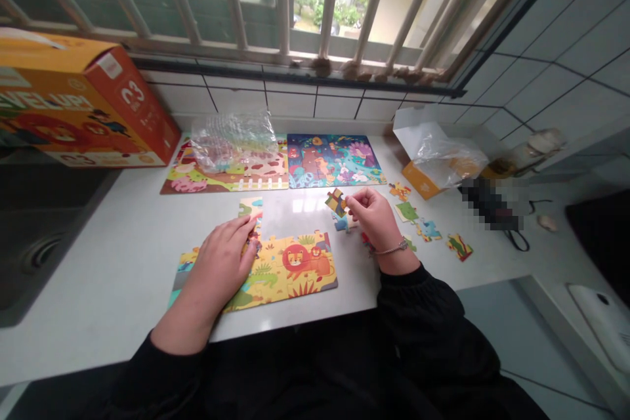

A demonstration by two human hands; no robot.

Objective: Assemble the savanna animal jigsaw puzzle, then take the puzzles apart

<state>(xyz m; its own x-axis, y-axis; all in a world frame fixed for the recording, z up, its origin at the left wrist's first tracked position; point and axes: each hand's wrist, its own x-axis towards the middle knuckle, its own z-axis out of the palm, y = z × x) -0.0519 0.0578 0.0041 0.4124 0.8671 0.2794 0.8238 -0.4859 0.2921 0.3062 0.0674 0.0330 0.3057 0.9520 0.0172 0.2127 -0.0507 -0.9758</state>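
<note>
A partly joined jigsaw puzzle [275, 279] with red lions and a green crocodile on yellow lies near the counter's front edge. My left hand [221, 262] rests flat over its left part, fingers stretched out and touching a column of joined pieces [251, 205] that sticks up from the puzzle. My right hand [370, 215] pinches a puzzle piece [336, 202] in brown and yellow, held right of the puzzle. Beneath that hand lies a blue-patterned piece [343, 223], partly covered. More loose pieces, such as a green one [406, 212] and a light blue one [429, 230], lie to the right.
Two finished puzzles, a farm scene [221, 180] under clear plastic wrap [236, 138] and a dark forest scene [337, 161], lie at the back. An orange box [79, 102] stands beside the sink [44, 230]. An opened small box [423, 177] sits back right.
</note>
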